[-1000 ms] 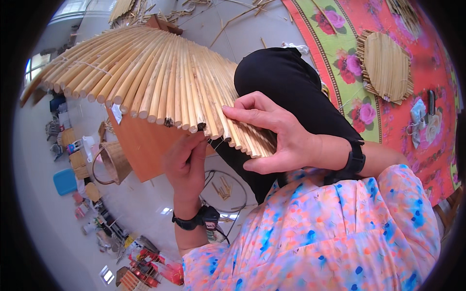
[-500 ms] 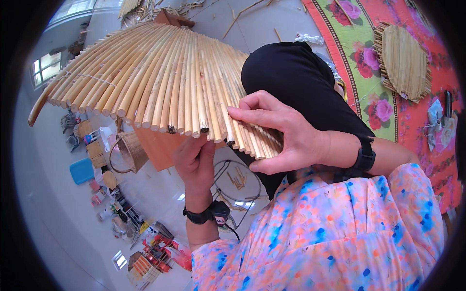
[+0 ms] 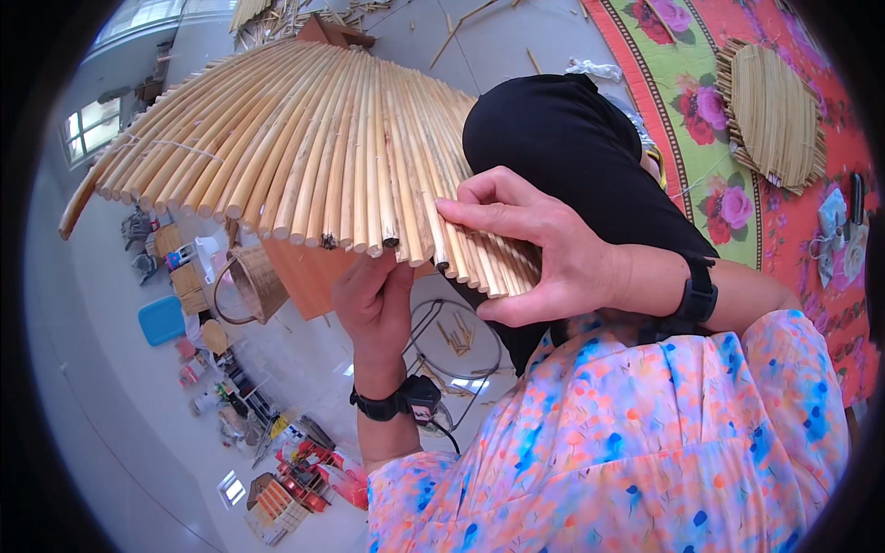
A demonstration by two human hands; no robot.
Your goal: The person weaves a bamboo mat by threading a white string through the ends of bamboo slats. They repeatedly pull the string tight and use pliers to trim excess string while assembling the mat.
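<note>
A wide mat of pale reed stalks, laid side by side and bound together, slants across the upper left and fans out toward its near edge. Several stalk ends on that edge are dark. My right hand is closed round the mat's right end, thumb on the near side and fingers over the top. Below the stalk ends at the middle of the near edge is my left hand, fingers curled into a pinch against the underside. What it pinches is hidden by the mat. A thin white thread crosses the stalks at the left.
My black-clad knee is beside the mat's right side. An orange-brown board and a wicker basket stand beneath it. On the flowered cloth at right lie a smaller reed mat and a black-handled tool. Cut stalks litter the floor.
</note>
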